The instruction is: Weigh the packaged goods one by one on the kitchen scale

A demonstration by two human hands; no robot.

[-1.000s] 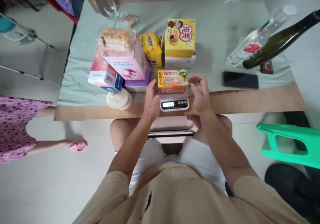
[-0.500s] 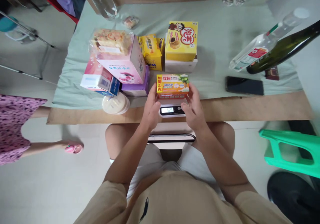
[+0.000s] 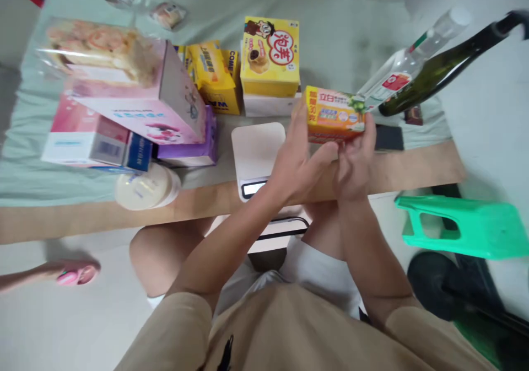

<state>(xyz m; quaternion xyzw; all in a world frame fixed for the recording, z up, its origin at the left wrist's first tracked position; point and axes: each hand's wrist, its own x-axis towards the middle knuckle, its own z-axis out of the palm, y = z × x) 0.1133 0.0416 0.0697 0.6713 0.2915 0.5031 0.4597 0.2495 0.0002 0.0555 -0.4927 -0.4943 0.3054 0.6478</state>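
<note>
Both hands, left hand (image 3: 300, 161) and right hand (image 3: 353, 164), pinch the orange box (image 3: 334, 122) aloft right of the white scale (image 3: 257, 149), seemingly only by fingertips, so it could slip against the near bottles (image 3: 417, 68).

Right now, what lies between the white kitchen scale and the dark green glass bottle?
In the head view, the orange-and-yellow box held in both hands.
</note>
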